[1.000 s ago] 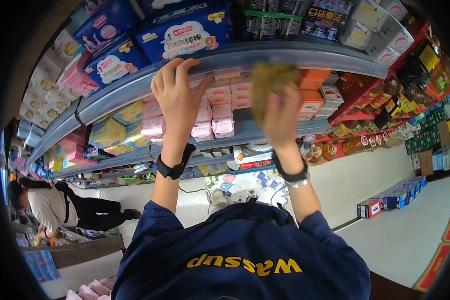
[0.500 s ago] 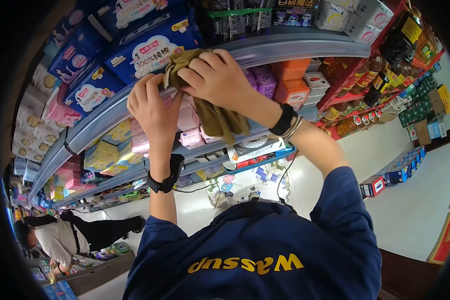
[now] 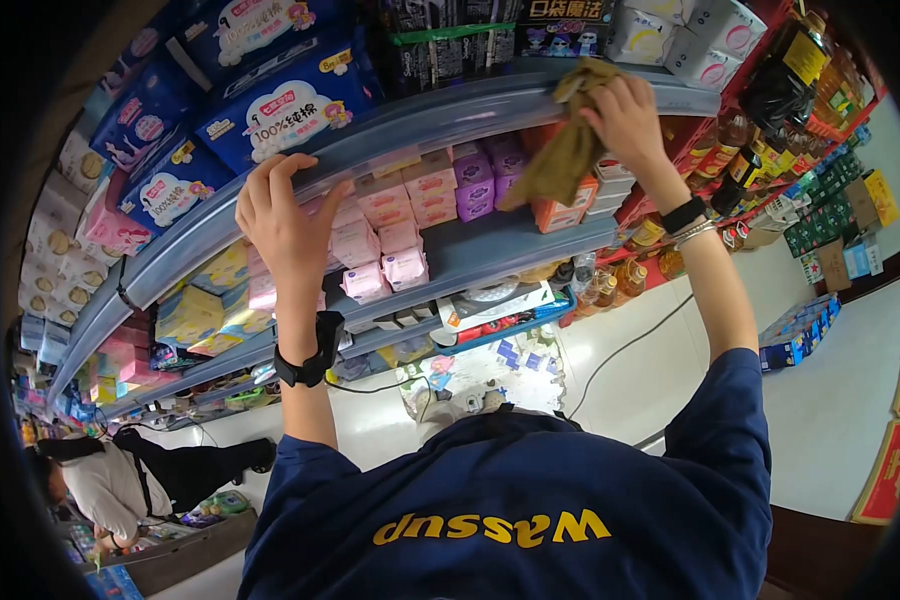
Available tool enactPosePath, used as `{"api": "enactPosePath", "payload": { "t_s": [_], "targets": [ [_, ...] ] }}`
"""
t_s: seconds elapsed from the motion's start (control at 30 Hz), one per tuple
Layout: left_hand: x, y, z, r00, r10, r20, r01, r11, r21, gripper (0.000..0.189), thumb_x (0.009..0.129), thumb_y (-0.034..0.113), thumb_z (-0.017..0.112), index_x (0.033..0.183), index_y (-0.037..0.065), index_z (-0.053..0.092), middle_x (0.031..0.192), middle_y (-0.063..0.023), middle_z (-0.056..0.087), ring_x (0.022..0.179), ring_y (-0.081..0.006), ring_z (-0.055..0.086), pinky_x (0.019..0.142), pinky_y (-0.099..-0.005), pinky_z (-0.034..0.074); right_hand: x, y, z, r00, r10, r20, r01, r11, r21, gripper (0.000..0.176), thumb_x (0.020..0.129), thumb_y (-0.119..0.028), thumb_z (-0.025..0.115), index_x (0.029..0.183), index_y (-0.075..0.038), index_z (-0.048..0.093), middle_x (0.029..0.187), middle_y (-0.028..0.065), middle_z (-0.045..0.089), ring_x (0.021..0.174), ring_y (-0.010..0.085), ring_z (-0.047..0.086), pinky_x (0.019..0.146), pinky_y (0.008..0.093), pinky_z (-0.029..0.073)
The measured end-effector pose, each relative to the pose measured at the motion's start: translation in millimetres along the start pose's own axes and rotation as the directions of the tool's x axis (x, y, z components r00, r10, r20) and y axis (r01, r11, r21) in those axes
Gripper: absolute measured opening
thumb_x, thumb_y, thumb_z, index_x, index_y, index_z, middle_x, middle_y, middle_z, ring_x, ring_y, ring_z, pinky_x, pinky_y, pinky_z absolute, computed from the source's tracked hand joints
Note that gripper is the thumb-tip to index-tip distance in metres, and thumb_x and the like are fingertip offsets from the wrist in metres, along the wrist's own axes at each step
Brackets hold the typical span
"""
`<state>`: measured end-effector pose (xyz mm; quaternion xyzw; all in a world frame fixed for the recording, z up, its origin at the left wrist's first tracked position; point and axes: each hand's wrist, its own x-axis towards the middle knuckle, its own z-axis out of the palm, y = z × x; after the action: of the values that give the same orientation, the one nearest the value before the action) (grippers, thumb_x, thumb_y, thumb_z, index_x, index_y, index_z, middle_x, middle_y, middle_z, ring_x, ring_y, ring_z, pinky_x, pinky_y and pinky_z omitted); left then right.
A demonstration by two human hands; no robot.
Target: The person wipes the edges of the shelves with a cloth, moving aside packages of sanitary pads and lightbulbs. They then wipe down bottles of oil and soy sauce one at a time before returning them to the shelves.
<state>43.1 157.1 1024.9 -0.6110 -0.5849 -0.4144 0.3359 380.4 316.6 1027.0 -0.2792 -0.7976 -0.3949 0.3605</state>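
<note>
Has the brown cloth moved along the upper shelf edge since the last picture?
Yes. The cloth has moved right along the shelf edge, away from the left hand, and now hangs partly over the orange boxes.

Crumpled, matt brown cloth (image 3: 562, 150); smooth, glossy grey shelf edge (image 3: 440, 122); 1 shiny plastic oil bottle (image 3: 838, 98).

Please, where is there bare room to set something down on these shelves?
The lower shelf is bare before the purple packs, between the pink packs and orange boxes. The upper shelf is crowded where blue packs stand.
</note>
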Motion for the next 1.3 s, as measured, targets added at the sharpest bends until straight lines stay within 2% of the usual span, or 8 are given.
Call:
{"api": "enactPosePath", "payload": {
  "t_s": [0.57,0.67,0.87,0.97,1.03,1.17,1.27,1.3],
  "targets": [
    [0,1,-3,1.0,0.026,-0.004,-0.026,1.0,0.016,0.043,0.058,0.02,0.076,0.095,0.013,0.055,0.1,-0.0051,0.053,0.095,-0.0265,0.049,0.082,-0.0363,0.035,-82,103,-2,0.884,0.418,-0.209,-0.447,0.887,-0.114,0.014,0.083,-0.013,0.052,0.093,-0.004,0.054,0.092,0.0125,0.054,0.089,0.0306,0.05,0.076,0.038,0.042],
    [-1,0,-2,1.0,0.026,-0.004,-0.026,1.0,-0.004,0.044,0.059,0.021,0.075,0.097,0.013,0.054,0.102,-0.0057,0.052,0.098,-0.0264,0.048,0.083,-0.0365,0.034,-120,123,6,0.63,0.694,-0.348,-0.751,0.658,-0.048,0.016,0.084,-0.014,0.05,0.091,-0.002,0.057,0.088,0.0164,0.057,0.085,0.032,0.053,0.076,0.037,0.042],
    [-2,2,-4,0.998,0.042,0.045,-0.043,0.999,0.032,0.043,0.064,0.019,0.072,0.102,0.013,0.052,0.107,-0.0052,0.049,0.103,-0.0245,0.044,0.088,-0.0356,0.031,-175,104,-9,0.301,0.862,-0.407,-0.893,0.404,0.196,0.023,0.085,-0.021,0.049,0.088,-0.001,0.06,0.084,0.0153,0.062,0.076,0.0305,0.059,0.068,0.0353,0.046],
    [-1,4,-7,0.995,0.076,0.064,-0.079,0.996,0.041,0.041,0.067,0.02,0.07,0.103,0.012,0.052,0.107,-0.0067,0.049,0.103,-0.0252,0.044,0.089,-0.0364,0.03,-188,87,-25,0.163,0.921,-0.353,-0.884,0.295,0.361,0.027,0.087,-0.022,0.048,0.09,0.002,0.059,0.083,0.0128,0.063,0.071,0.0224,0.059,0.066,0.0314,0.045],
    [-1,6,-9,0.995,0.078,0.063,-0.08,0.997,0.019,0.04,0.068,0.019,0.069,0.104,0.012,0.052,0.108,-0.0072,0.049,0.103,-0.0258,0.044,0.089,-0.0368,0.029,-200,78,-36,-0.014,1.0,-0.024,-0.655,0.009,0.756,0.029,0.09,-0.022,0.045,0.097,0.003,0.056,0.087,0.0097,0.061,0.077,0.0169,0.058,0.069,0.0273,0.046],
    [-10,38,-19,1.0,0.011,-0.003,-0.011,1.0,-0.015,0.039,0.071,0.017,0.066,0.107,0.011,0.051,0.109,-0.0089,0.049,0.103,-0.0269,0.044,0.089,-0.0363,0.03,-181,20,-77,0.039,0.937,0.347,-0.327,-0.316,0.891,0.026,0.091,-0.02,0.041,0.099,0.001,0.053,0.087,0.0093,0.06,0.075,0.0178,0.058,0.067,0.0288,0.048],
    [-52,74,1,0.973,-0.033,0.23,0.151,0.84,-0.521,0.039,0.073,0.016,0.063,0.109,0.006,0.05,0.108,-0.0124,0.049,0.102,-0.028,0.045,0.087,-0.0352,0.034,-169,-31,-87,0.052,0.844,0.534,-0.255,-0.506,0.824,0.026,0.092,-0.018,0.037,0.101,0.001,0.052,0.092,0.0108,0.059,0.077,0.0194,0.059,0.068,0.0307,0.049],
    [-68,104,5,0.887,-0.13,0.443,0.416,0.642,-0.644,0.041,0.073,0.017,0.063,0.11,0.003,0.049,0.108,-0.0137,0.049,0.103,-0.0288,0.045,0.089,-0.0358,0.034,-168,-46,-85,0.062,0.83,0.554,-0.265,-0.522,0.811,0.025,0.092,-0.018,0.037,0.102,0.001,0.052,0.093,0.0113,0.059,0.078,0.0199,0.059,0.07,0.0313,0.049]
  ]
}}
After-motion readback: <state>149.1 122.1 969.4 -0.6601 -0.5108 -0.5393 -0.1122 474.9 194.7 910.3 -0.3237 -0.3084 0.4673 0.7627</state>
